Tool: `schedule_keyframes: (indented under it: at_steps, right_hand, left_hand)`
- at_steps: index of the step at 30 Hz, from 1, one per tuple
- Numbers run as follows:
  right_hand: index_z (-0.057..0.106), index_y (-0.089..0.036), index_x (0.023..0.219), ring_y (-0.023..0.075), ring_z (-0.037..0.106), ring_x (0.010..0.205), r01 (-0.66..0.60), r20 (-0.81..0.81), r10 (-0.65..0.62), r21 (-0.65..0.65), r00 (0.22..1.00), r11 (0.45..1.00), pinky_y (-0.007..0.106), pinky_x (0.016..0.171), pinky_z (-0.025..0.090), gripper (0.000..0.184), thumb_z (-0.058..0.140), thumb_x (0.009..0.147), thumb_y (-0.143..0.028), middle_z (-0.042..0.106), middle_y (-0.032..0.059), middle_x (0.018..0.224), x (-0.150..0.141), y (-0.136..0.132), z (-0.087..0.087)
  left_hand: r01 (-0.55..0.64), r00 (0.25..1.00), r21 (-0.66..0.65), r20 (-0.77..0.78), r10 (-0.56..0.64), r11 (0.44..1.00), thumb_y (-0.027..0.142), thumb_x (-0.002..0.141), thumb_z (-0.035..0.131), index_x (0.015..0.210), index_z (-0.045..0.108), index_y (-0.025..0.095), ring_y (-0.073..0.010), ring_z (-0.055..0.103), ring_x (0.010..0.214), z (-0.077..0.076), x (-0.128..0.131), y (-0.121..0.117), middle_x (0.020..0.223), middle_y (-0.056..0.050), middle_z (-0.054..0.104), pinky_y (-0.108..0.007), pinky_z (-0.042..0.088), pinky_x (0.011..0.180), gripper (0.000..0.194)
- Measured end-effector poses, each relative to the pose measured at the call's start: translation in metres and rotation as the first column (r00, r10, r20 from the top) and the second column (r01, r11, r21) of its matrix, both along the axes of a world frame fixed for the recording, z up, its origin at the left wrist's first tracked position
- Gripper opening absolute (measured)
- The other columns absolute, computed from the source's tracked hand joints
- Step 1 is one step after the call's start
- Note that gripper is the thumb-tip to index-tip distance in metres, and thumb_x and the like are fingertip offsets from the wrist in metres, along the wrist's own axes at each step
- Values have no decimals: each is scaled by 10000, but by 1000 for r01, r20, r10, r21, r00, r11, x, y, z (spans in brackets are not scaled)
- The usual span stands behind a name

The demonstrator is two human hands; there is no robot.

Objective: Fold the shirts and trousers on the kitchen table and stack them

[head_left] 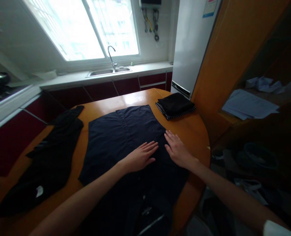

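Observation:
A dark navy button-up garment [116,134], likely a shirt, lies spread out on the wooden table [106,102]. My left hand [140,158] rests flat on its middle, fingers stretched toward the right. My right hand [177,149] lies on the garment's right side with its fingers extended, close to the cloth's edge. Neither hand grips anything. Small pale buttons show on the lower part of the cloth, near my body. The garment's lower left portion is partly hidden by my left forearm.
A folded stack of dark clothes [176,104] sits at the table's far right. Another black garment [54,154] lies loosely along the left side. Beyond are a sink [101,72], a counter and a refrigerator [193,42]. Papers [249,103] rest on a shelf at right.

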State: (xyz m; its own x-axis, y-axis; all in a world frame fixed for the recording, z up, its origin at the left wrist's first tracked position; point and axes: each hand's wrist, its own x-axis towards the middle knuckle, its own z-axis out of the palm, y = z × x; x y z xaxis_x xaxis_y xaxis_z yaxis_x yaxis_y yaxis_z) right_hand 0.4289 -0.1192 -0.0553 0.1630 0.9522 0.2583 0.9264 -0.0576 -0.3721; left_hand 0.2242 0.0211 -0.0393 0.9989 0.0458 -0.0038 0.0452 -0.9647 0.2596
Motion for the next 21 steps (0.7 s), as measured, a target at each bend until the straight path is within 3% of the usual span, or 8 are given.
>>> schedule_keyframes:
  at_steps: [2,5,8,10,12,13,15,21]
  right_hand:
    - [281,-89,1586,261,173,1544,-6,81,13,-77,997,997,516,1239,186,629,332,1024,-367,234,156,1659,-3,28,-6]
    - [264,-50,1582,287,147,1547,12,154,12,-149,988,989,546,1235,134,708,342,1018,-470,195,190,1658,-6,48,-27]
    - [272,-49,1579,292,166,1543,27,165,-2,-151,986,988,572,1229,120,708,293,1027,-493,219,189,1652,-3,50,-41]
    - [261,-66,1587,292,159,1545,45,154,-26,-122,988,992,583,1227,113,685,254,1036,-473,223,175,1655,4,51,-40]
    - [253,-84,1595,290,149,1547,51,139,-38,-92,989,994,578,1228,117,670,228,1041,-460,225,163,1659,11,57,-34]
    - [253,-88,1596,287,149,1547,44,132,-33,-83,991,996,569,1230,126,667,221,1041,-456,227,160,1659,13,62,-31]
    - [262,-89,1594,285,158,1546,22,126,-13,-72,992,997,556,1229,147,667,221,1039,-456,232,159,1659,14,72,-27]
    - [351,-61,1554,289,224,1528,-24,187,45,-112,981,993,527,1224,174,677,272,1021,-469,295,179,1632,0,85,-46]
  left_hand:
    - [2,998,-37,-55,-4,999,428,1027,491,1606,243,267,-259,203,1537,-3,-8,-2,1657,-90,245,-495,194,1242,650]
    - [-9,999,-92,-47,5,996,407,1040,464,1595,276,308,-239,165,1543,5,-27,1,1656,-53,243,-505,152,1253,594]
    - [-223,970,-112,70,231,968,356,1068,363,1563,359,307,-210,231,1530,20,-60,18,1637,-19,313,-476,189,1255,498]
    - [-452,862,-137,188,471,881,340,1062,325,1528,431,253,-211,328,1496,25,-89,36,1594,-36,406,-459,263,1240,486]
    - [-645,692,-171,282,664,745,322,1033,327,1468,511,195,-228,432,1439,24,-119,53,1526,-69,504,-463,326,1215,489]
    - [-709,619,-180,304,724,682,314,1016,332,1436,544,176,-235,465,1416,21,-132,58,1499,-82,532,-469,340,1208,490]
    - [-779,542,-167,305,783,604,305,1000,326,1408,566,155,-238,476,1407,12,-150,60,1485,-96,546,-474,340,1207,497]
    - [-827,562,73,150,814,557,454,1045,321,1533,406,143,-284,249,1524,-31,-158,24,1618,-131,343,-528,243,1224,585]
